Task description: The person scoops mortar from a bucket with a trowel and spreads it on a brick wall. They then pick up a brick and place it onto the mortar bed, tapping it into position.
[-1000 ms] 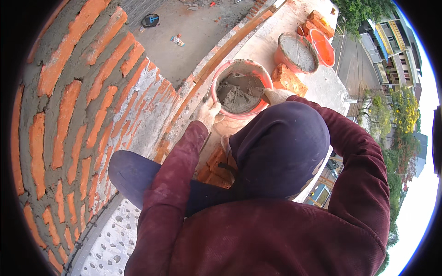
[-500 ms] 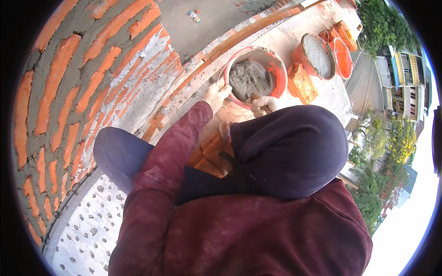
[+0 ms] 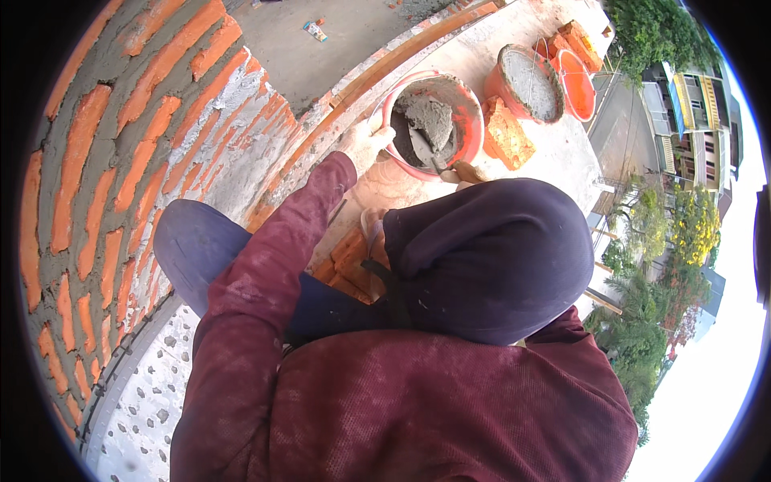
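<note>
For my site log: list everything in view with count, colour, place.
Front bucket: one, red, upper middle
Mortar: one heap, grey, inside front bucket
Trowel: one, pale blade, in front bucket
Brick block: one, orange, beside front bucket
Filled bucket: one, red, beyond brick block
Rear bucket: one, red, beside filled bucket
Far bricks: several, orange, behind rear bucket
Near bricks: several, orange, left of centre
Brick wall: one, orange, left
Plank: one, brown, upper middle
Packet: one, whitish, beyond plank
Speckled surface: one, white, lower left
Trees: several, green, right
Buildings: several, mixed, far right
Left hand: one, maroon sleeve, front bucket's rim
Right hand: one, partly hidden, at trowel
Knees: two, dark blue, centre and left
</note>
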Demonstrator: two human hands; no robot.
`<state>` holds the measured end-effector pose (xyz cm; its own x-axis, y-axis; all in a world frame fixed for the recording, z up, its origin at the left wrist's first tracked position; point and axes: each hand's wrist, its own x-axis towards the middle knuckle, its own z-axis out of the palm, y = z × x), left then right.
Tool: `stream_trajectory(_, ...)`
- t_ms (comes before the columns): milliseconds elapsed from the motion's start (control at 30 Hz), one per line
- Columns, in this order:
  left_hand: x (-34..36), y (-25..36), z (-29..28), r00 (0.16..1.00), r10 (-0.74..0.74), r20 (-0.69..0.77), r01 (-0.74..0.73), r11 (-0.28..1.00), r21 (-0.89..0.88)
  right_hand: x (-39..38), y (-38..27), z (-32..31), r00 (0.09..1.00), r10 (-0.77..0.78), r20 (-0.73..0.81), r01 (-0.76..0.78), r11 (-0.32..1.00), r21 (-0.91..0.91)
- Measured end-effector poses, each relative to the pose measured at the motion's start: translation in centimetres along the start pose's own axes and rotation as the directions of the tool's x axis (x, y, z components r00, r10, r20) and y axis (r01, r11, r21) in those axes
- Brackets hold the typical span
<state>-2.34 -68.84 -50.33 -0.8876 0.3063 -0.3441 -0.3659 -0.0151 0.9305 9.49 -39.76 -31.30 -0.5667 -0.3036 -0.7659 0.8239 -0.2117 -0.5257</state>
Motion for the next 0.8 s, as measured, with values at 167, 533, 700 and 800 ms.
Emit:
stream_trajectory(167,-0.9,1.6,1.0,1.000,0.022,0.006,-0.022,1.000,0.010,-2.6,-7.1,-0.7,0.906,-0.400,-0.136,0.051,0.424,-0.904)
stream_trajectory(533,-2.0,2.0,1.5,0.990,0.107,0.094,-0.116,0.988,0.099,5.5,-6.8,-2.8,0.967,-0.231,-0.104,-0.139,-0.137,-0.981)
stream_trajectory(700,-2.3,3.6,2.1,0.991,0.049,0.124,-0.073,0.977,0.198,10.8,-2.7,-5.3,0.975,-0.083,-0.204,-0.185,0.197,-0.963)
stream_trajectory(800,-1.3,1.5,2.8,0.984,0.167,0.060,-0.174,0.976,0.130,11.9,-1.6,-4.8,0.978,-0.036,-0.207,-0.188,0.290,-0.938)
